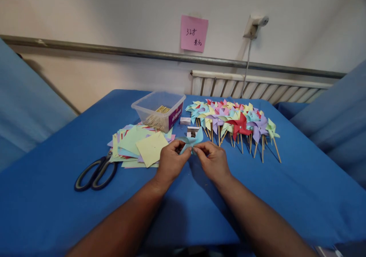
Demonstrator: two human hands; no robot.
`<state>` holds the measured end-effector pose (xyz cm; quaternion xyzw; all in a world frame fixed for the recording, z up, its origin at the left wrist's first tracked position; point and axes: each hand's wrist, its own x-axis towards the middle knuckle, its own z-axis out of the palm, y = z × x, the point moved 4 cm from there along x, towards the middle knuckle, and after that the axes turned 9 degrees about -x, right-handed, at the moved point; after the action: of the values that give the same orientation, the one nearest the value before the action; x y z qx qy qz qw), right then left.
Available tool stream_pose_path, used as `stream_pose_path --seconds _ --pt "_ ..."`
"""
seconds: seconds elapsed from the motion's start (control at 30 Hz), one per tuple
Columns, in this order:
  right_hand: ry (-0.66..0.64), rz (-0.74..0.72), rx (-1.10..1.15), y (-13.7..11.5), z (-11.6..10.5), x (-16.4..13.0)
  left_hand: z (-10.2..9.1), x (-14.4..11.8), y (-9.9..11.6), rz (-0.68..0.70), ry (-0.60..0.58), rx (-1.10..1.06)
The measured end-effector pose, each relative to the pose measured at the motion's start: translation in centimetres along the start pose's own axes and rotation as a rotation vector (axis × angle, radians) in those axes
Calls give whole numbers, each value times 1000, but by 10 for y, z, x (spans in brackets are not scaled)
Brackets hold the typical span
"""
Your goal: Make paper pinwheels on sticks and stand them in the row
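Note:
My left hand and my right hand meet over the middle of the blue table. Both pinch a light blue paper piece, folded with pointed flaps, held just above the cloth. Left of my left hand lies a stack of coloured paper squares, with a pale yellow sheet on top. To the right of my right hand lies a heap of finished paper pinwheels on wooden sticks.
Black-handled scissors lie at the left of the paper stack. A clear plastic box with thin sticks stands behind it, with two small boxes beside it. A pink note hangs on the wall above a radiator.

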<state>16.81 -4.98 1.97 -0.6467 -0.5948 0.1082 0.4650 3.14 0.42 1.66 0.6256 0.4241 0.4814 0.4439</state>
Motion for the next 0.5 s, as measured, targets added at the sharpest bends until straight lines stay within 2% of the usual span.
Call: stream_pose_path --seconds 0.5 --pt "17 31 64 2 0 1 -1 -1 4 18 10 28"
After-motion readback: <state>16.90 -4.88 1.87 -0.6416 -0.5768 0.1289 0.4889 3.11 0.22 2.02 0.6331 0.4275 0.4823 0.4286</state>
